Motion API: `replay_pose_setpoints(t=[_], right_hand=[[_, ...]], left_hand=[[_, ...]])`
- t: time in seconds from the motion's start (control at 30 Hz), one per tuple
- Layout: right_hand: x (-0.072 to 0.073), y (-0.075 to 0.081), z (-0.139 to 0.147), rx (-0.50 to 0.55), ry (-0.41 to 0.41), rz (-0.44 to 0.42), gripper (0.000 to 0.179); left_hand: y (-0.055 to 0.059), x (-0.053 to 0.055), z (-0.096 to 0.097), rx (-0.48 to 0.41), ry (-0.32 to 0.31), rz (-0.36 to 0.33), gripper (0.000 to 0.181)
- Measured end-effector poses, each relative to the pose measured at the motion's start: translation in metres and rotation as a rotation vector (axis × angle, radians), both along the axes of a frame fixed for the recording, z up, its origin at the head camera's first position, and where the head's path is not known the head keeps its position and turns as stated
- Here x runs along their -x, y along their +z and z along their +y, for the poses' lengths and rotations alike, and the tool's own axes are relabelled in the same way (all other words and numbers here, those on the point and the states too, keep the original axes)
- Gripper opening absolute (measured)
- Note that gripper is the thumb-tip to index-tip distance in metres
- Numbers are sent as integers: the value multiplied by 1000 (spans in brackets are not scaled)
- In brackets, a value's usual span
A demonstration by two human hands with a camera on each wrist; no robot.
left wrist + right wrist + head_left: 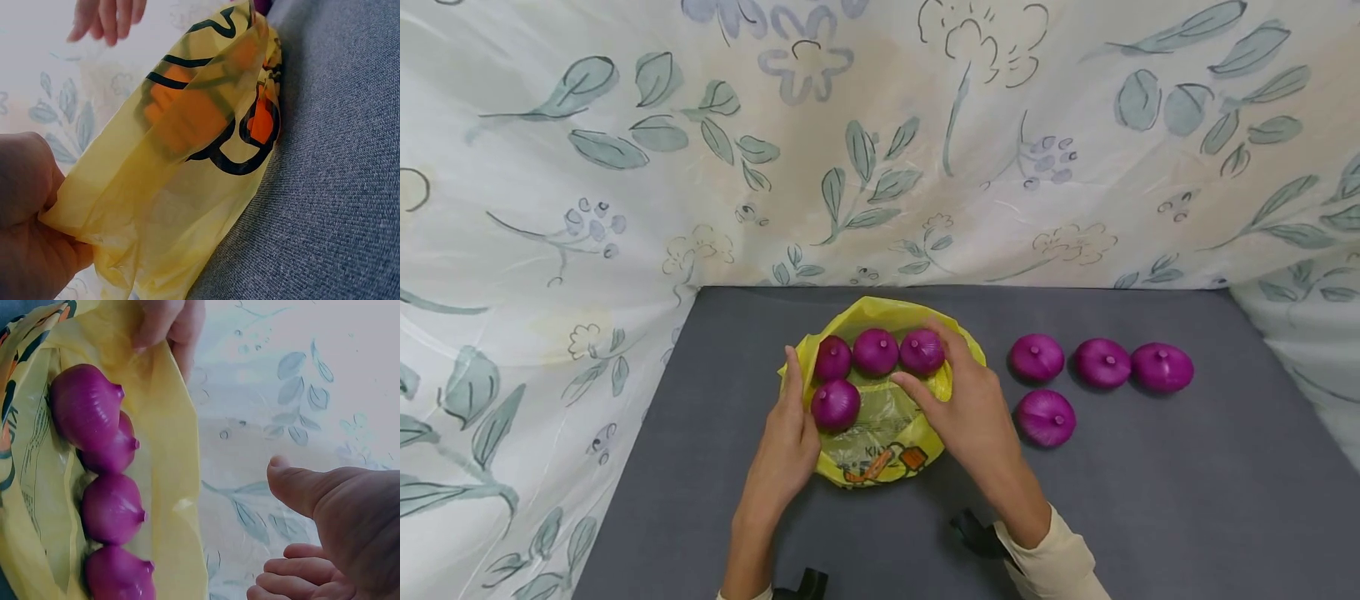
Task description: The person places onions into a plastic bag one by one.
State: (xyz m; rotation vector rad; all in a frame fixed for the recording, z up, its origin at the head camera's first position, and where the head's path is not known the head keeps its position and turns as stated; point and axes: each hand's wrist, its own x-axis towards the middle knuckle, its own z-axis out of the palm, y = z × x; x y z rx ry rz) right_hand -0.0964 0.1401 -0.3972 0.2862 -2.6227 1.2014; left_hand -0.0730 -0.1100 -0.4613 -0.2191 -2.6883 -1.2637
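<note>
A yellow plastic bag lies on the table with its mouth wide apart and an orange print on its near side. Several purple onions sit inside, three along the back and one at the left. My left hand pinches the left rim of the bag, as the left wrist view shows, with the thin film held between thumb and fingers. Over the bag's right side is my right hand, thumb spread from the fingers, near the rightmost onion in the bag. The right wrist view shows that hand holding nothing.
Several more purple onions lie on the dark grey table to the right of the bag. A cloth printed with leaves and flowers hangs behind the table and along its sides.
</note>
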Motion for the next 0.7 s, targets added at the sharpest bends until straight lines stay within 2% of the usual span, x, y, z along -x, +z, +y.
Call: replay_pose_setpoints(t=[0.23,0.47,0.7], right_hand=[[-4,-1,21,12,-84,-36,89],[-8,-8,36,-26,-134,-18,89],[-14,-12,53,-57,-227,-46,89]], left_hand=[[0,1,0,-2,-5,5,94],[-2,1,-1,-1,-4,10,94],[-1,2,0,-3,-4,3,93]])
